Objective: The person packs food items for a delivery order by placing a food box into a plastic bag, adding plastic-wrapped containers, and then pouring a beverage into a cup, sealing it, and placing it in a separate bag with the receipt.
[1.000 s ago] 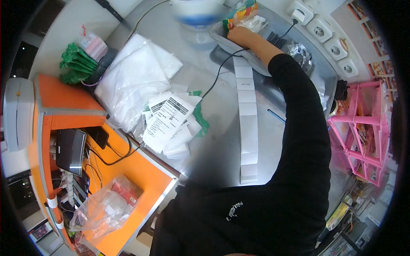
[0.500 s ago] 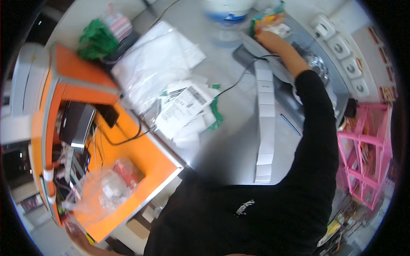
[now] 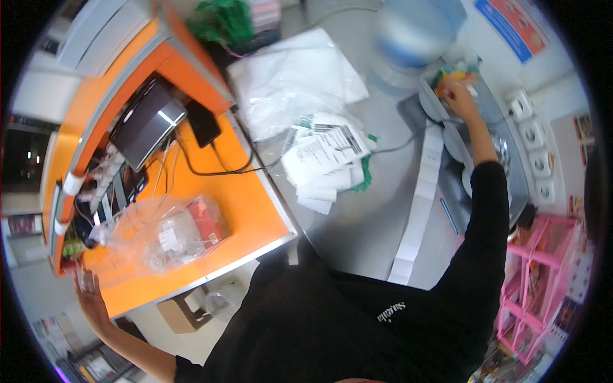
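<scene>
My right hand (image 3: 461, 99) reaches to the far right. Its fingers are curled at an orange, yellow and green packet (image 3: 451, 78) at the far end of a grey tray (image 3: 522, 185); what they grip there is hidden. Out at the left, my left hand (image 3: 92, 297) hangs by the outer edge of the orange desk (image 3: 255, 223), fingers stretched out and apart. On the grey table between my arms lie a pile of printed white labels (image 3: 325, 150) and a long folded strip of white labels (image 3: 418, 204). A blue pen (image 3: 449, 216) lies right of the strip.
White plastic bags (image 3: 300, 76) lie behind the labels, beside a blue-and-white tub (image 3: 412, 38). The orange desk carries a dark screen (image 3: 147, 121), a phone (image 3: 203, 122), cables and a clear bag (image 3: 175, 233). A pink rack (image 3: 533, 281) stands at right.
The view has swung left, so the table's things sit further right. My left hand has come up beside the desk's outer edge. My right hand stays at the packet.
</scene>
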### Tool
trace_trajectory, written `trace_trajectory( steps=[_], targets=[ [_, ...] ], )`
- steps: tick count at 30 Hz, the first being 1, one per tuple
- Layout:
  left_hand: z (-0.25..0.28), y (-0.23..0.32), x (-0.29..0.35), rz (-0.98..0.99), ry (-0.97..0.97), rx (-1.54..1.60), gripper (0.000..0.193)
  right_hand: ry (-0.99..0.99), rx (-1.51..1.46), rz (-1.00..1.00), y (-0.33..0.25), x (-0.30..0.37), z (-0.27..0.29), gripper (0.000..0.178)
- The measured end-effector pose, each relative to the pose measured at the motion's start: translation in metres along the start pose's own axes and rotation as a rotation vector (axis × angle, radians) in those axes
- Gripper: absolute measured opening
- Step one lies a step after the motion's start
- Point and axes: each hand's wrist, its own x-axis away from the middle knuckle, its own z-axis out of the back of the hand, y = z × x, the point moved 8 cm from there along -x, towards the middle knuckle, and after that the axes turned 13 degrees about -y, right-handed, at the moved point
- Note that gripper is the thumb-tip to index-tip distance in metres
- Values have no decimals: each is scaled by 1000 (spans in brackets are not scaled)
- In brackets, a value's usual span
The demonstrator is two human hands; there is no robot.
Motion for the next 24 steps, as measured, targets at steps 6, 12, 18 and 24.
trace_trajectory(
  steps=[6, 12, 18, 24],
  targets=[
    [-38, -1, 7, -47, -52, -193, 47, 319, -40, -107, -117, 64, 52, 21],
    [0, 28, 2, 203, 140, -644, 45, -475, 396, 23, -227, 167, -139, 15],
    [199, -3, -116, -165, 608, -259, 73, -208, 293, 5, -302, 178, -86, 20],
    [289, -53, -215, -335, 801, 64, 118, 304, -40, 200, -549, 168, 21, 21]
  ],
)
